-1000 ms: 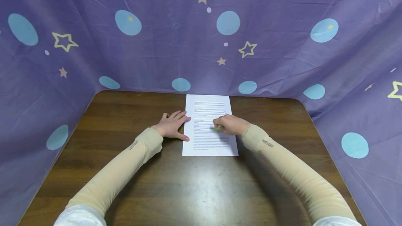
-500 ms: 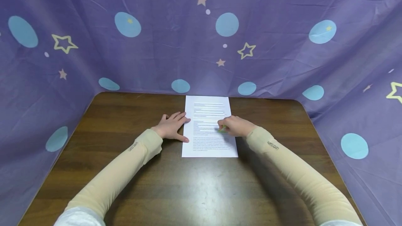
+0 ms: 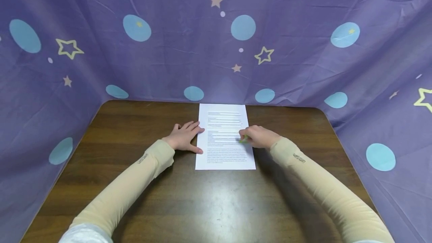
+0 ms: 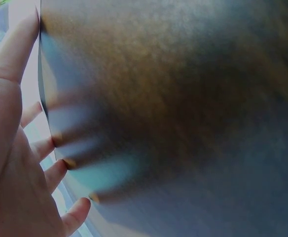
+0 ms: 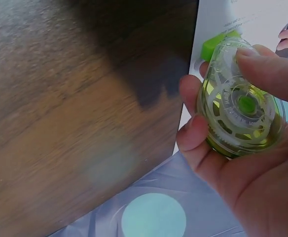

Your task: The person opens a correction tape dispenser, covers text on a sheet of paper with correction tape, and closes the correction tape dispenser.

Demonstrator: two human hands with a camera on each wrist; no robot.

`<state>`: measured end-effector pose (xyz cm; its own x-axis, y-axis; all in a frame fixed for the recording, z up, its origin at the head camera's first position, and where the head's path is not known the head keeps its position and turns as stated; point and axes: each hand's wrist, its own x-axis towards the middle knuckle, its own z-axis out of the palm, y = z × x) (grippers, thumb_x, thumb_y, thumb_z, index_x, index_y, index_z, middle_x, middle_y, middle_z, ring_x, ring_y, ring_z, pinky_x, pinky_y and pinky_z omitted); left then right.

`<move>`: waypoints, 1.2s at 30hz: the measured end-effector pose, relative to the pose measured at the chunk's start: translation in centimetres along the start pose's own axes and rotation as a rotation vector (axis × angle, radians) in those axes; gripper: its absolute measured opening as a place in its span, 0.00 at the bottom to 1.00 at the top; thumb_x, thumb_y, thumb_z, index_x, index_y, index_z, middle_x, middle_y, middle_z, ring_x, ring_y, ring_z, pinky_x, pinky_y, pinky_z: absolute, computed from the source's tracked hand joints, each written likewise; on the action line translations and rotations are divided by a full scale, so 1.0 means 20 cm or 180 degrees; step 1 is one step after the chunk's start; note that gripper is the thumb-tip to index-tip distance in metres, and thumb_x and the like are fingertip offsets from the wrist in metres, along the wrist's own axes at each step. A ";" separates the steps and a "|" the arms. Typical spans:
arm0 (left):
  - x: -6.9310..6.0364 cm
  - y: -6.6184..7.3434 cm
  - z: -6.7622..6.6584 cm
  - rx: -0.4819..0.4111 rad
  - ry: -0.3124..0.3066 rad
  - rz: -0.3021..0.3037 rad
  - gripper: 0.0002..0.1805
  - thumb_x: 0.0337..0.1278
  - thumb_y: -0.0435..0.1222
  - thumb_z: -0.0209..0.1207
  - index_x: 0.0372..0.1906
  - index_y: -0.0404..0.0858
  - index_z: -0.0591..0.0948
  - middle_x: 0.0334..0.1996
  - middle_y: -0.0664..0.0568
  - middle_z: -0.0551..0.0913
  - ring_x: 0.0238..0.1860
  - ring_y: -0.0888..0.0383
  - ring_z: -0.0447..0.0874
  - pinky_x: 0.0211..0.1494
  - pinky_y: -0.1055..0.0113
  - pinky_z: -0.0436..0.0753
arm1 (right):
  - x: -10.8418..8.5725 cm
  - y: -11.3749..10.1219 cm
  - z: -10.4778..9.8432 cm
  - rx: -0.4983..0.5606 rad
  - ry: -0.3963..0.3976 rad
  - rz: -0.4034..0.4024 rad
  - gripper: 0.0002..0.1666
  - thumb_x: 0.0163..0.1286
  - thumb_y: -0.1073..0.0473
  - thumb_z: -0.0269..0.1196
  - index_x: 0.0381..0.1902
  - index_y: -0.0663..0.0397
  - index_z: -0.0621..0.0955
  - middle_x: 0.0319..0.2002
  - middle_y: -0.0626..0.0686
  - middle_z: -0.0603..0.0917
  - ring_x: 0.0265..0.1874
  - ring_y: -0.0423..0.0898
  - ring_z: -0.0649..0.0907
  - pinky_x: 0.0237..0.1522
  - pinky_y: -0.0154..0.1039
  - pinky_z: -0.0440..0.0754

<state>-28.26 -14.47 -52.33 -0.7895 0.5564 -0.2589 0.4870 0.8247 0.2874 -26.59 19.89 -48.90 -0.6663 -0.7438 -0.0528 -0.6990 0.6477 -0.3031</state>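
Sheet of paper (image 3: 221, 155): one, white, printed with lines of text too small to read; lies flat on the counter (image 3: 145, 119), its top at the far edge, about midway between the far left and far right corners.

Tape dispenser (image 5: 240, 103): one, hand-sized, clear casing with toothed wheels and green parts inside; held over the right side of the sheet, nearer the counter's far edge than its near one. Whether its tip touches the sheet, cannot tell.

Right hand (image 3: 260, 137): fingers curled and clamped on the tape dispenser, thumb laid along its casing.

Left hand (image 3: 183, 137): palm down, fingers straight and spread apart, at the left border of the sheet; thumb and index fingertip overlap that border.

Sleeves (image 3: 125, 183): pair, pale beige, dark lettering near each cuff, white fabric at the upper ends.

Counter: dark brown wood grain, rounded far corners, bright reflection toward the near edge.

Curtain (image 3: 182, 51): purple, blue ovals and pale stars; hangs behind the far edge and along both side edges
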 end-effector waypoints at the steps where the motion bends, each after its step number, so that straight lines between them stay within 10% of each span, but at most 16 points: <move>1: 0.00 0.00 0.00 0.0002 0.0006 0.0002 0.57 0.51 0.67 0.69 0.81 0.44 0.63 0.84 0.41 0.49 0.83 0.39 0.44 0.69 0.36 0.55 | -0.01 0.00 0.00 0.0004 -0.0001 0.0011 0.13 0.64 0.79 0.60 0.37 0.57 0.82 0.34 0.53 0.87 0.29 0.44 0.78 0.35 0.42 0.79; 36: -0.04 0.03 -0.03 0.0016 -0.0027 0.0065 0.57 0.55 0.66 0.68 0.82 0.41 0.61 0.84 0.37 0.46 0.83 0.36 0.44 0.70 0.31 0.52 | -0.07 0.07 -0.04 0.0288 -0.0056 0.0281 0.14 0.71 0.73 0.62 0.49 0.52 0.82 0.49 0.53 0.88 0.43 0.48 0.83 0.48 0.47 0.81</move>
<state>-27.49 -14.52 -51.36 -0.7763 0.5739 -0.2608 0.5049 0.8137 0.2880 -26.79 21.97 -48.57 -0.7190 -0.6879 -0.0996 -0.6109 0.6938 -0.3813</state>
